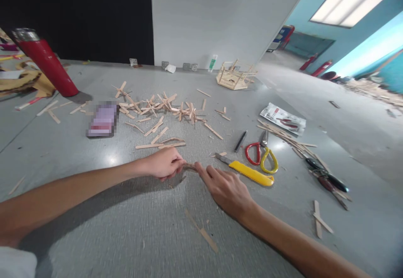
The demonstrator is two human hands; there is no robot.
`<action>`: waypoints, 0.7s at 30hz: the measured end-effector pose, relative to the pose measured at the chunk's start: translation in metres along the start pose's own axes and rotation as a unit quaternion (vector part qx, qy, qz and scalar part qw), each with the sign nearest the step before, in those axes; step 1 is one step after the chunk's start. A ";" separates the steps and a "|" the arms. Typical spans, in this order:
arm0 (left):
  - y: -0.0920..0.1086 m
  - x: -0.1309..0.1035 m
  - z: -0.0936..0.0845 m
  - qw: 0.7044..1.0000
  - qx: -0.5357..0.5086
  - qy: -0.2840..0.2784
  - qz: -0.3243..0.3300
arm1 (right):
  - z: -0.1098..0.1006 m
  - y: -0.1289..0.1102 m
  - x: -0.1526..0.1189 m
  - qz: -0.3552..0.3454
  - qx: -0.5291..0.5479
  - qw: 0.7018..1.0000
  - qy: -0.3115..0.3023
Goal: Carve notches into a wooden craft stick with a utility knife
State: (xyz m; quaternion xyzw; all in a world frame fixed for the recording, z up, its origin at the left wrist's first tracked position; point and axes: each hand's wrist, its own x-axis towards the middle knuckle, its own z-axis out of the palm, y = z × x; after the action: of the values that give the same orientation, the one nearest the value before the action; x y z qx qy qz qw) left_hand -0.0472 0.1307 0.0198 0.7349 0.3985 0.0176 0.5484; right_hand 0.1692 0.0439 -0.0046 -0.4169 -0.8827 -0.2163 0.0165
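My left hand (166,163) is closed, its thumb and fingers pinching one end of a short wooden craft stick (189,166). The fingertips of my right hand (227,186) are on the other end of the stick, and only a small middle stretch of it shows between the hands. Just right of my right hand lies a yellow utility knife (251,173) with its blade out. Past it are scissors (262,152) with one red and one yellow handle, and a thin black rod (241,141). Below the hands, a loose craft stick (209,239) rests on the grey surface.
Many craft sticks (166,102) are piled beyond my hands. A phone (103,119) and red flask (52,66) are at left. A stick-built frame (235,76) stands at the back; a white packet (283,118) and dark-handled tools (327,177) are at right.
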 end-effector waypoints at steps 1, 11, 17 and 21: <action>0.000 0.000 0.000 1.000 0.002 0.005 -0.001 | 0.001 0.002 -0.002 -0.011 0.010 1.000 0.013; 0.001 -0.001 -0.002 1.000 0.010 -0.003 0.005 | -0.001 -0.004 0.004 0.037 0.021 0.999 -0.032; 0.002 -0.001 -0.003 1.000 0.010 -0.007 0.006 | -0.002 -0.003 0.007 0.041 0.018 0.997 -0.058; 0.002 -0.001 -0.004 1.000 0.007 -0.012 0.012 | -0.003 -0.004 0.007 0.043 0.016 0.996 -0.075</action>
State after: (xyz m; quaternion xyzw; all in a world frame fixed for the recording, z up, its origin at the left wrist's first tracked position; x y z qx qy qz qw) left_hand -0.0486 0.1325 0.0236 0.7439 0.3829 0.0125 0.5475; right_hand 0.1611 0.0453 -0.0018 -0.4693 -0.8660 -0.1695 -0.0334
